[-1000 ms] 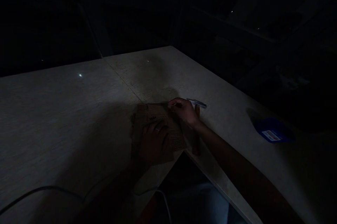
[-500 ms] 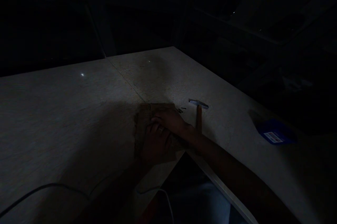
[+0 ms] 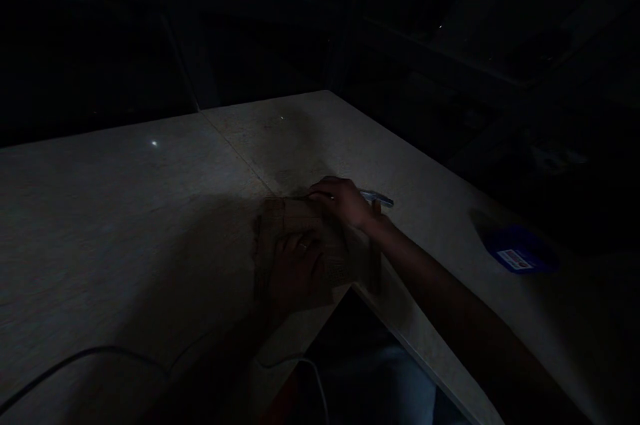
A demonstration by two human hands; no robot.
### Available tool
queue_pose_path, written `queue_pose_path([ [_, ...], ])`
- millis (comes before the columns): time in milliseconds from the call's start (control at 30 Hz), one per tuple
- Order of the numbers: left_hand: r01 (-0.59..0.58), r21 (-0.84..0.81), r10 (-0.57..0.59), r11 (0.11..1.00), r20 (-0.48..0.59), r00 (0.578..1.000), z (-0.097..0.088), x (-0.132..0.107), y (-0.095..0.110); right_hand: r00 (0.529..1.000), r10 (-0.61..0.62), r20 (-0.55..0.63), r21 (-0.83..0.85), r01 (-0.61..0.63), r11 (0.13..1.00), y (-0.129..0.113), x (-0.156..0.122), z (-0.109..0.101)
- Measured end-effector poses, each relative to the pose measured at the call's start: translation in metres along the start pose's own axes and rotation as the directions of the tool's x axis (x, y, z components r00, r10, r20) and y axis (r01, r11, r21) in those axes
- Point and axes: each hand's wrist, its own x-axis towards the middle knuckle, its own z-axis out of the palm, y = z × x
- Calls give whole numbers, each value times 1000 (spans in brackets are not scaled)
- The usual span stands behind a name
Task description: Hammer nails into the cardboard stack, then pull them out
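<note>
My left hand (image 3: 297,268), a ring on one finger, lies flat on a flat brown piece with printed-looking marks (image 3: 300,212), perhaps cardboard or paper. My right hand (image 3: 343,198) is at the far right corner of that piece, with its fingers curled together. Whatever they may hold is too dark to make out. Just beyond my right wrist lies a hammer (image 3: 383,198); its metal head shows, while my forearm covers part of the wooden handle.
A pale tabletop (image 3: 210,165) with a seam carries everything. On the right sits a blue container (image 3: 523,248) with a white label. A cable (image 3: 100,350) runs along the lower left. The table's near corner (image 3: 353,288) points away from me. The surroundings are very dark.
My right hand has moved off my left hand, away and to the right, over the spot where several small dark nail-like pieces lay. My left hand stays in place.
</note>
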Motion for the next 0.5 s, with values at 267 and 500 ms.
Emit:
queue_pose_path([
  [267,12,2,-12,1000,15,1000,0,0,0,807,547,-223,269,-488,830,96,-40,-11],
  [500,13,13,-14,1000,21,1000,-5,2,2,804,533,-264,245,-479,843,108,-51,7],
])
